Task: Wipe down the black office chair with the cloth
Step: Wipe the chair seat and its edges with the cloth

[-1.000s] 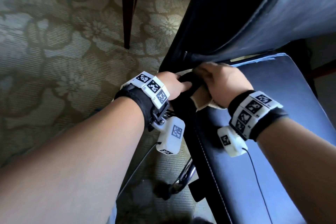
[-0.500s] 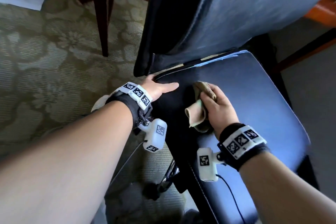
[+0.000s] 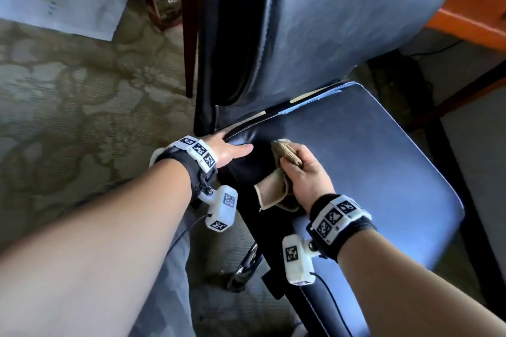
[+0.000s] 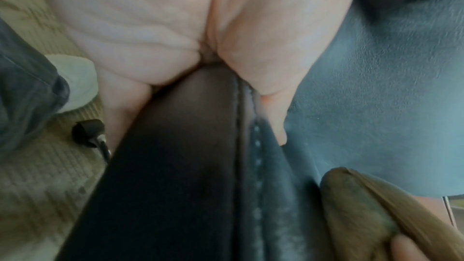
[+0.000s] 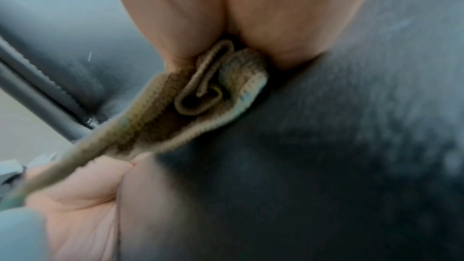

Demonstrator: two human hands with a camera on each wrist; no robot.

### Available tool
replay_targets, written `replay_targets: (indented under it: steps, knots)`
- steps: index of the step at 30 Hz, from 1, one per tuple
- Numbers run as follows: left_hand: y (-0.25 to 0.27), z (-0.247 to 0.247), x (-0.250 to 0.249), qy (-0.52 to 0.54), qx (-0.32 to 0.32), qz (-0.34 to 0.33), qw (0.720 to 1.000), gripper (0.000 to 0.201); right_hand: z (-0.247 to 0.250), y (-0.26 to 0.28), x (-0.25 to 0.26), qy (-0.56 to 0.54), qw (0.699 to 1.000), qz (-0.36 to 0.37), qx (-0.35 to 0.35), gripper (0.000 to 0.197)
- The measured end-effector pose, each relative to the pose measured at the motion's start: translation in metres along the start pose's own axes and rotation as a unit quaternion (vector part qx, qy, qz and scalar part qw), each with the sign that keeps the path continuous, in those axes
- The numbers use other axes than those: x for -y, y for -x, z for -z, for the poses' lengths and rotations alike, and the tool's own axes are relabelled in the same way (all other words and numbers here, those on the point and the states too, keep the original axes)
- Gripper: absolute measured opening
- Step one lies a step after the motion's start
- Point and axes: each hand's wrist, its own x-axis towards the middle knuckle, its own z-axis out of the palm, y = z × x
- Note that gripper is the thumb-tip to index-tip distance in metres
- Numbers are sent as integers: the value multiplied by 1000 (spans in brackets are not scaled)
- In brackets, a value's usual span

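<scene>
- Patterned carpet (image 3: pixel 68 96) covers the floor, with a white sheet of paper (image 3: pixel 63 8) lying at its far left and a dark wooden leg (image 3: pixel 190 35) standing just behind the black office chair (image 3: pixel 369 161).
- Seat and backrest (image 3: pixel 342 8) meet in a crease at the seat's rear edge, where pale scraps show in the gap.
- At the seat's rear-left corner the left hand (image 3: pixel 228 149) clasps the padded edge: the thumb lies flat on top, and the left wrist view shows the fingers (image 4: pixel 118 110) going down the side of the edge.
- Just beside it, near the seat's left edge, the right hand (image 3: pixel 304 175) is closed round the bunched tan cloth (image 3: pixel 276 186), with one corner hanging loose toward the left edge.
- Judged from the sheen, most of the seat is yet to be wiped.
- Risk: the cloth is wadded, so only a small patch meets the leather and streaks may be missed.
- Risk: the loose corner could drag into the stitched seam (image 4: pixel 256 146) or snag on the lever (image 3: pixel 246 262) below the left edge.
- Risk: a hard stroke could swivel the chair if the left hand slackens.
</scene>
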Motion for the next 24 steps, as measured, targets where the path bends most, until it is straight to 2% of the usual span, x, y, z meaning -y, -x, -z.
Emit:
replay_targets:
  steps: [5, 8, 9, 12, 15, 17, 20, 22, 24]
  knots:
    - [21, 32, 33, 23, -8, 78, 997, 110, -37, 26, 8, -53, 998, 27, 38, 32]
    - [35, 52, 43, 63, -19, 110, 992, 138, -61, 34, 16, -94, 994, 24, 51, 31]
    - [38, 56, 45, 55, -30, 111, 992, 131, -67, 35, 19, -110, 992, 18, 55, 29]
    - [37, 64, 45, -21, -109, 75, 991, 77, -79, 35, 26, -137, 988, 9, 70, 27]
    - [38, 62, 37, -45, -138, 75, 987, 59, -70, 23, 36, -137, 986, 21, 91, 25]
    - [40, 56, 27, -69, -150, 69, 984, 47, -50, 7, 40, -129, 988, 42, 67, 27]
    - [38, 45, 7, -163, -185, 40, 968, 39, -13, -15, 29, -120, 992, 43, 10, 27]
    - [37, 38, -3, -199, -197, 15, 960, 39, 2, -18, 16, -138, 990, 24, 8, 27]
    - [36, 34, -10, -222, -181, 15, 958, 59, 5, -16, 8, -148, 989, 9, 18, 25]
